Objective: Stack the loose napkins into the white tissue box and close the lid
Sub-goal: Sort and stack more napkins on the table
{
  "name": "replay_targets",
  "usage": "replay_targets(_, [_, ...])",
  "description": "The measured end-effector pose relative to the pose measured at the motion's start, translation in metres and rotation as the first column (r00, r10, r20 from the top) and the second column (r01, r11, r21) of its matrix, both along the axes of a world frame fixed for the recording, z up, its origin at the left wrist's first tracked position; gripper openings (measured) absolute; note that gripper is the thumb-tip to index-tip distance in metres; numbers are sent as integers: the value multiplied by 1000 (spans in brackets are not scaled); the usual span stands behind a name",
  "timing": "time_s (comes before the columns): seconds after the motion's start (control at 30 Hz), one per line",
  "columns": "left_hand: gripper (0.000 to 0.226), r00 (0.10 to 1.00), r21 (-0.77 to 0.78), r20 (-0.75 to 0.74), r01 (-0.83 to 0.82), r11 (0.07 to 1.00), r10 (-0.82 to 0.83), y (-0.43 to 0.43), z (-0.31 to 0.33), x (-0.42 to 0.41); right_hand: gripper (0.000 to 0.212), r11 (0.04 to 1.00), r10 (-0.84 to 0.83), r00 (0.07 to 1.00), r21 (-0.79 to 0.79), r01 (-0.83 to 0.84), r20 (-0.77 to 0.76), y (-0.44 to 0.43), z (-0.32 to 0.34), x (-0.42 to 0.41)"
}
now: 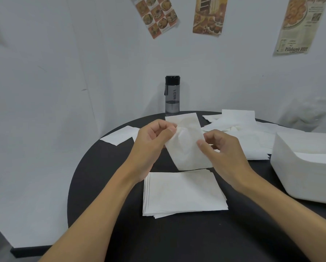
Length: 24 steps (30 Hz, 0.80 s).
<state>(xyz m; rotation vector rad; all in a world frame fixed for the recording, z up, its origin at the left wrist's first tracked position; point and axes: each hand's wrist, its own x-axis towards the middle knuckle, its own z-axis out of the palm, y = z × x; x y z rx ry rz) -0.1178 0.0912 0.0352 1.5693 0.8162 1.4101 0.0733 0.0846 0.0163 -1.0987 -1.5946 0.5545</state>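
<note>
Above the round black table (105, 186), my left hand (151, 146) and my right hand (222, 150) both pinch one white napkin (186, 146), left hand at its left edge, right hand at its right edge. Below it on the table lies a neat stack of napkins (183, 193). The white tissue box (305, 167) stands open at the right, napkins showing inside. A heap of loose napkins (239, 127) lies behind my right hand, and a single napkin (120, 136) lies at the far left of the table.
A dark water bottle (172, 94) stands at the table's back edge against the white wall. Food posters (209, 15) hang on the wall above. The table's left rim curves close to the single napkin.
</note>
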Motion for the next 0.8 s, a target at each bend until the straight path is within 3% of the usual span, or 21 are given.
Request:
replay_targets(0.17, [44,973,132,-73,-208,969,219,0,2,-4,13,997,27,1000,74,-27,8,-4,9,7])
replay_targets(0.33, [48,959,283,-130,-208,936,252,-7,5,-2,14,989,88,991,107,-98,100,-9,18,13])
replay_targets(0.47, [32,976,278,-40,-196,940,216,-9,6,1,21,979,170,983,100,-177,75,-14,28,15])
replay_targets(0.7, [41,972,208,133,-220,953,195,-8,10,-3,9,974,193,981,-124,-188,25,-10,32,35])
replay_targets(0.8, [45,975,176,117,-209,962,190,-7,11,-7,4,973,178,975,-126,-194,-131,-10,34,35])
